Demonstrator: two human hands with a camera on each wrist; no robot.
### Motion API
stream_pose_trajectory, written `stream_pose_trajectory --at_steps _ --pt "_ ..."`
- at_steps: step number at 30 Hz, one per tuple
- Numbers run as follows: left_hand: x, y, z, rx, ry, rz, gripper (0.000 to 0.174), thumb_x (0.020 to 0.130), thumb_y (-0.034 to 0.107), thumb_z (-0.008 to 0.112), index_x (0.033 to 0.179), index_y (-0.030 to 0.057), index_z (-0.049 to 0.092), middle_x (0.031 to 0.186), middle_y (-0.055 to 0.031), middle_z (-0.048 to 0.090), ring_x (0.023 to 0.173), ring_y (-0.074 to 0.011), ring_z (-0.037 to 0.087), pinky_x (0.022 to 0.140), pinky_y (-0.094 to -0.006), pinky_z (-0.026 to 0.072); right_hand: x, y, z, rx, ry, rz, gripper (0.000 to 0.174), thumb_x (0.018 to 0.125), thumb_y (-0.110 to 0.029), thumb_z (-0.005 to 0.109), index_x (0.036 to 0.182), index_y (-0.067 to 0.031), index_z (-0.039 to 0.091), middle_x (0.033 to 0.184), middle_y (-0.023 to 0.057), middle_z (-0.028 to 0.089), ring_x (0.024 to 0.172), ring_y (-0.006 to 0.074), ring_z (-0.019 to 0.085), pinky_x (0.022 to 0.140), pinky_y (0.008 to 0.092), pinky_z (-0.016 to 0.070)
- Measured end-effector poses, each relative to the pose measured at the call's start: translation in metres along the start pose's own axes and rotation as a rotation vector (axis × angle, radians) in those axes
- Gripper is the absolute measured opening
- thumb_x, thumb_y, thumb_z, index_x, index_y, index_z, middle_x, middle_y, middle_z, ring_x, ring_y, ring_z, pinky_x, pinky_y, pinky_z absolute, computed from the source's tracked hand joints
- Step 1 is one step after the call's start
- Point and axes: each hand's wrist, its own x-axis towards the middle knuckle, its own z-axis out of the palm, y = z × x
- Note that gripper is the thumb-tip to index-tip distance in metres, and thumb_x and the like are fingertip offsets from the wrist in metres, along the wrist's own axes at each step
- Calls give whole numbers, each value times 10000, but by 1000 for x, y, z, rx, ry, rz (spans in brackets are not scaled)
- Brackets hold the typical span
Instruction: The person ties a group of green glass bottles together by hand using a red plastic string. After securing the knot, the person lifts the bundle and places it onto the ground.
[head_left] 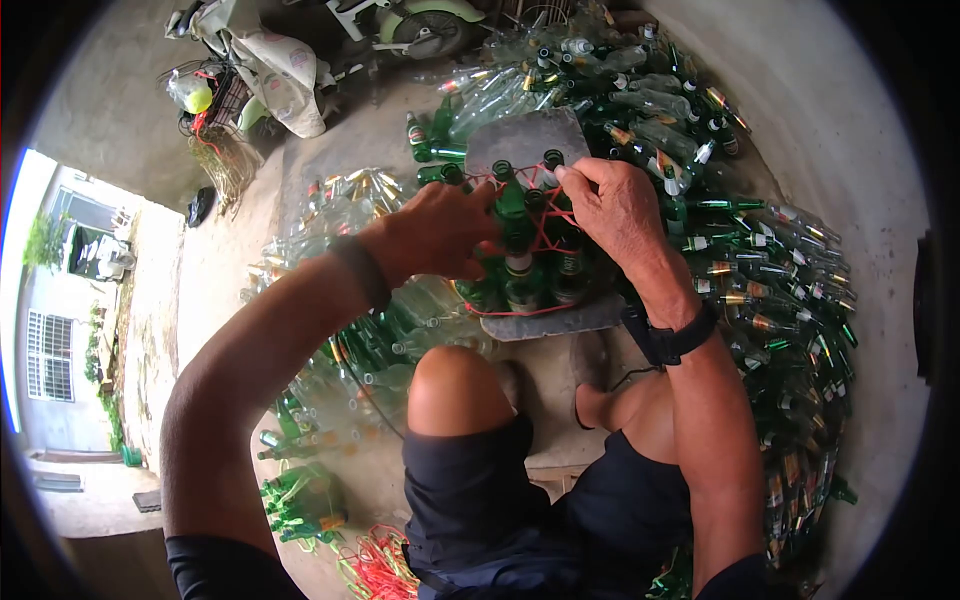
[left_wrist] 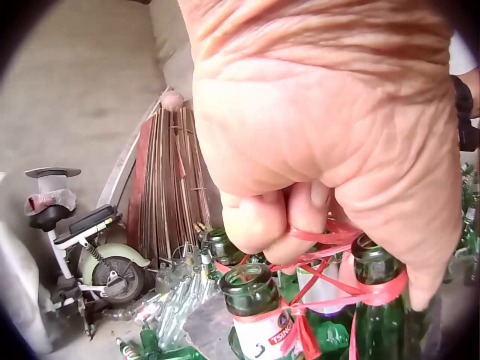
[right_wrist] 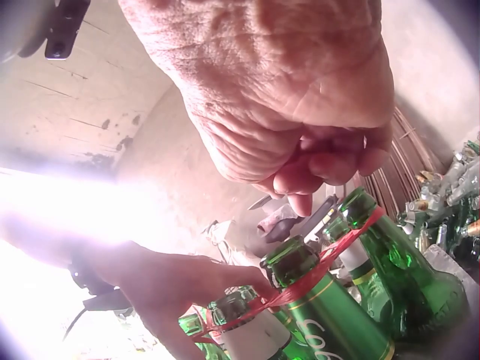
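Note:
Several green bottles (head_left: 520, 285) stand upright in a cluster on a dark board (head_left: 540, 325), with red string (head_left: 553, 240) laced between their necks. My left hand (head_left: 440, 230) is over the cluster's left side; in the left wrist view its fingers curl round red string (left_wrist: 341, 238), the thumb beside a bottle neck (left_wrist: 379, 262). My right hand (head_left: 615, 205) is at the far right of the cluster, fingers curled and thumb near a bottle mouth (head_left: 553, 158). In the right wrist view its curled fingers (right_wrist: 330, 166) are above the necks; no string shows in them.
Piles of empty bottles (head_left: 770, 290) lie at the right and far side, and clear ones (head_left: 350, 215) at the left. Red and green string (head_left: 378, 565) lies by my legs. A scooter (head_left: 425, 30) and a covered vehicle (head_left: 275, 75) stand at the back.

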Motion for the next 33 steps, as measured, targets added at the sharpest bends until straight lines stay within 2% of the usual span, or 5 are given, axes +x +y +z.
stream_pose_trajectory --at_steps 9,14,21,30,33 --pt "6 2 -17 -2 -136 10 443 686 302 824 1113 214 745 1339 -192 554 916 -368 715 789 -467 606 -2 -5 -2 13 -7 5 289 913 -203 675 704 -21 596 673 246 588 670 493 601 546 506 475" --pt "15 7 -26 105 -270 32 337 615 186 826 936 83 811 1397 -276 573 859 -383 742 712 -450 614 -4 -1 -5 14 -23 11 285 916 -210 679 712 -24 609 689 241 598 680 485 610 556 506 479" --pt "14 8 -21 160 -252 37 340 587 164 826 901 35 810 1369 -323 593 817 -391 749 679 -436 615 -5 -1 -1 4 -19 -2 300 923 -226 691 714 -28 605 679 237 588 669 484 598 546 493 467" --pt "-14 20 -22 5 -361 -88 364 651 250 809 994 128 820 1200 -265 631 910 -406 711 773 -479 585 -5 -6 2 35 -51 3 343 945 -249 703 714 -20 596 660 240 557 645 485 566 523 479 449" --pt "-32 19 -13 -68 -205 -78 356 608 308 816 947 201 832 974 -184 713 867 -353 739 712 -460 588 -4 -9 5 29 -57 -19 358 954 -257 704 712 -16 598 660 240 555 637 484 559 519 472 446"
